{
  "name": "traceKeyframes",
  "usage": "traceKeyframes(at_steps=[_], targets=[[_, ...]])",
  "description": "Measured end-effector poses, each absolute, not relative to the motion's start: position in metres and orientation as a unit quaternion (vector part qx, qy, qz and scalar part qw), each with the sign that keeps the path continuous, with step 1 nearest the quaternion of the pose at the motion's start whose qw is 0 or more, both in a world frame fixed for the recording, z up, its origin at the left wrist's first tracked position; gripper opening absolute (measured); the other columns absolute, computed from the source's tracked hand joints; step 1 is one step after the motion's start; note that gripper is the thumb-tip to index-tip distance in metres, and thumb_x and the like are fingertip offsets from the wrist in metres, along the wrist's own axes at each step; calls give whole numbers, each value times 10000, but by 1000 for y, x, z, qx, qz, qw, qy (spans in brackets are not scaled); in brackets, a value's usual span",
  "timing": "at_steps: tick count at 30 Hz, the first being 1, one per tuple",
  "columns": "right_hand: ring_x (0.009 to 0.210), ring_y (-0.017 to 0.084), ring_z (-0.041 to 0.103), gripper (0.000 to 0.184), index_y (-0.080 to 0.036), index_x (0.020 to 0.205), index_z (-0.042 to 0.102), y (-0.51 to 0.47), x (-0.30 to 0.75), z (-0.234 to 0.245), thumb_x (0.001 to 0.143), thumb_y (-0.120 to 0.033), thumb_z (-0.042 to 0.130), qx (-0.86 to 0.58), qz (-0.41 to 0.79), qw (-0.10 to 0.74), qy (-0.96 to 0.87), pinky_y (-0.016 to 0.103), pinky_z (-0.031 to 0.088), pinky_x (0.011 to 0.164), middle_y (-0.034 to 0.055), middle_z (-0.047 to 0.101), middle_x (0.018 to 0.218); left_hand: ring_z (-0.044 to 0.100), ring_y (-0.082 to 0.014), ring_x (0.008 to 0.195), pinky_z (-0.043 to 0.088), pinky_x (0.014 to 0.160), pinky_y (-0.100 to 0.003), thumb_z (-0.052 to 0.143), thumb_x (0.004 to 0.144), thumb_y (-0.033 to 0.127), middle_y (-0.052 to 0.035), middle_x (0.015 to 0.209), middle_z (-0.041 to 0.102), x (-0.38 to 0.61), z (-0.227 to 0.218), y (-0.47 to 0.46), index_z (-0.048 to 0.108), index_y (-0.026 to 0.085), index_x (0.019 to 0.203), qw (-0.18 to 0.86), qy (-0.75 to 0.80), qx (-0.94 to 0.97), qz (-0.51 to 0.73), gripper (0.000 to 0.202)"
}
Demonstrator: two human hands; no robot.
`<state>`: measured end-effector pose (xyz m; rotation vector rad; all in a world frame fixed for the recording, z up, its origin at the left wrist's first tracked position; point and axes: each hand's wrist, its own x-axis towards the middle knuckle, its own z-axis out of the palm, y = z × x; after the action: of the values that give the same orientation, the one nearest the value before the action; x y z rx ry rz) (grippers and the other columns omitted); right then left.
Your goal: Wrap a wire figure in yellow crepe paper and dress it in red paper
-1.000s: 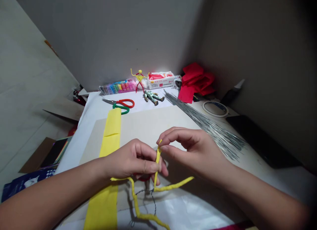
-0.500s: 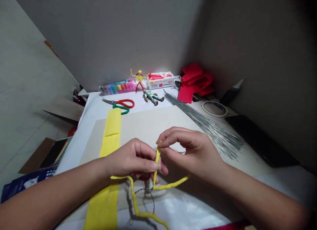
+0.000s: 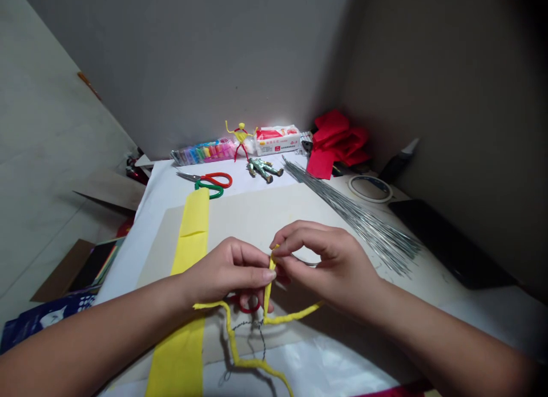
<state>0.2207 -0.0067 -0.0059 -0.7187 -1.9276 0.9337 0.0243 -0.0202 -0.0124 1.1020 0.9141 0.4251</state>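
Note:
A wire figure [image 3: 248,324] hangs below my hands, its limbs partly wrapped in yellow crepe paper [image 3: 233,343] and its twisted dark wire partly bare. My left hand [image 3: 233,271] pinches a narrow upright yellow paper strip [image 3: 268,291] between thumb and fingers, close to the figure. At the strip's upper end, my right hand [image 3: 327,260] grips it between thumb and fingertips. A small red loop [image 3: 248,310] shows under my left fingers; what it joins is hidden. Beneath my left wrist lies a wide yellow crepe paper band [image 3: 194,237].
Red-and-green-handled scissors [image 3: 209,182] lie at back left. Behind are a standing yellow-red figure [image 3: 241,136], a silver figure [image 3: 264,170], colored clay packs [image 3: 205,152] and a tissue pack [image 3: 278,140]. To the right are thin wires [image 3: 351,214], red paper [image 3: 336,143], tape [image 3: 370,189] and a black slab [image 3: 449,243].
My left thumb has slid slightly up along the yellow strip, nearer my right fingertips. The wire figure has risen a little, and more of the red loop shows.

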Motion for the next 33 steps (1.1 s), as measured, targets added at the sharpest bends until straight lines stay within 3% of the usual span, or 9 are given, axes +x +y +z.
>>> traceKeyframes(at_steps=[13,20,27,33], targets=[[751,144,631,182,-204,738,634,-6,219,-9,734,-30,580,-286,358,417,-785,267,503,720,33,662,815,521,-87,399,330,385,-182,659,751,387,-73,583,679,26,-9,-18,690,106,726,717,456,482,211,283],[756,141,631,227,-187,802,664,-5,219,-7,732,-2,551,-286,362,402,-791,266,497,741,38,675,830,509,-80,375,343,383,-168,669,734,374,-82,540,672,27,-11,-19,694,94,718,712,481,457,231,281],[776,147,636,244,-160,845,681,-9,218,-2,742,-1,528,-276,361,399,-796,259,496,738,60,682,840,491,-63,368,348,388,-157,680,702,300,-31,493,627,29,-10,-19,703,97,671,702,497,442,254,206],[858,152,612,263,-148,961,676,-10,220,-6,786,-20,528,-258,333,395,-817,273,484,787,78,663,930,468,-55,368,344,391,-155,637,694,263,-53,515,661,31,-7,-18,704,95,644,699,495,439,271,188]])
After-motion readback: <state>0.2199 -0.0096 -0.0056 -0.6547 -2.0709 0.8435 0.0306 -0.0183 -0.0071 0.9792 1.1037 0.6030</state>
